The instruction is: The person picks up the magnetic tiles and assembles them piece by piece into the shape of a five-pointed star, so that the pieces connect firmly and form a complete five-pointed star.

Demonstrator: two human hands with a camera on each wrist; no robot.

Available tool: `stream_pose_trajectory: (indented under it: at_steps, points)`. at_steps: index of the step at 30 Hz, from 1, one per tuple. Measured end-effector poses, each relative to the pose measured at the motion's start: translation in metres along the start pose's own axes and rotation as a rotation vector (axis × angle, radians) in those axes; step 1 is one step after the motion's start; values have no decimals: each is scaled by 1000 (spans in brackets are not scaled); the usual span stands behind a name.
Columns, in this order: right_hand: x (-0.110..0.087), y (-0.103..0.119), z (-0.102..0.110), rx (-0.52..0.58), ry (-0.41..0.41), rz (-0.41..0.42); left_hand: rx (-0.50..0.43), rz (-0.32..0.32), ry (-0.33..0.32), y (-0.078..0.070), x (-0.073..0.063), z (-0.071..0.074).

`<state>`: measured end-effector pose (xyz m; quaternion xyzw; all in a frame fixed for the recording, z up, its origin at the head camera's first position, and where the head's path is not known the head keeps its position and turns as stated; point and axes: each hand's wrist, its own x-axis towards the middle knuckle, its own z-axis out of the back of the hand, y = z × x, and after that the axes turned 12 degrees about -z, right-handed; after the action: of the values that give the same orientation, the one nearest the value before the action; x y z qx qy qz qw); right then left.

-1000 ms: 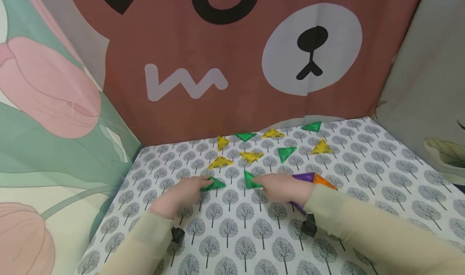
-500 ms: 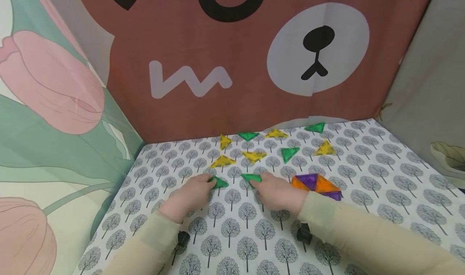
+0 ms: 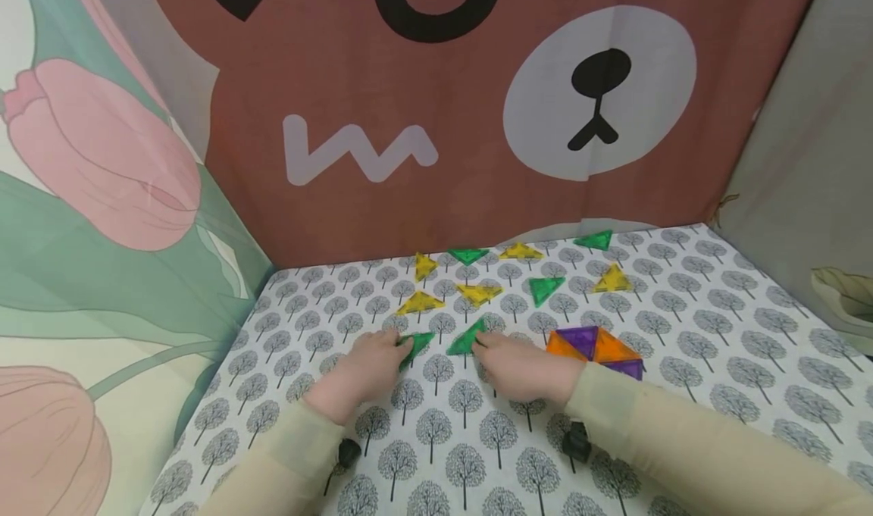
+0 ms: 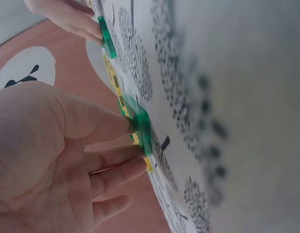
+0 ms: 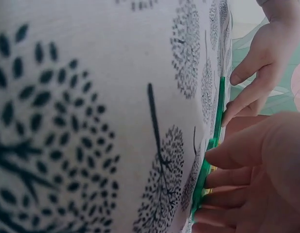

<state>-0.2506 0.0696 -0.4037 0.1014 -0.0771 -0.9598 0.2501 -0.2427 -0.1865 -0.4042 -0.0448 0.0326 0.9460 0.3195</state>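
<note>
My left hand point(image 3: 368, 364) pinches a green translucent triangle tile point(image 3: 417, 345) low over the tree-print cloth, with its thumb on one edge and fingertips on another. In the left wrist view that tile point(image 4: 141, 127) sits between thumb and forefinger. Just to the right, my right hand point(image 3: 518, 366) pinches a second green triangle tile point(image 3: 467, 339), whose long edge slants up to the right. The right wrist view has this tile point(image 5: 201, 182) nearly edge-on, thumb and fingers at its edges. A small gap separates the two tiles in the head view.
Beyond the hands lie loose yellow triangle tiles point(image 3: 420, 302) and more green ones point(image 3: 546, 289). Right of my right hand, orange and purple triangles point(image 3: 617, 345) form a joined shape, partly hidden by the forearm. A bear-print curtain point(image 3: 443, 213) hangs behind the cloth-covered surface point(image 3: 436, 440).
Both green tiles in my hands have turned: the left one's tip now points up to the right, and the right one slants. My right forearm has uncovered more of the orange and purple shape.
</note>
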Motion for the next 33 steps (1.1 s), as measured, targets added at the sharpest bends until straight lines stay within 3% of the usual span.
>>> stream_pose_trajectory:
  at_steps: [5, 18, 33]
  points:
    - [2, -2, -3, -20, 19, 53, -18, 17, -8, -9, 2, 2]
    - [4, 1, -12, 67, 61, 201, 64, -23, -32, -22, 16, -1]
    - [6, 8, -10, -54, -19, 213, 112, -43, -47, -29, 14, 1]
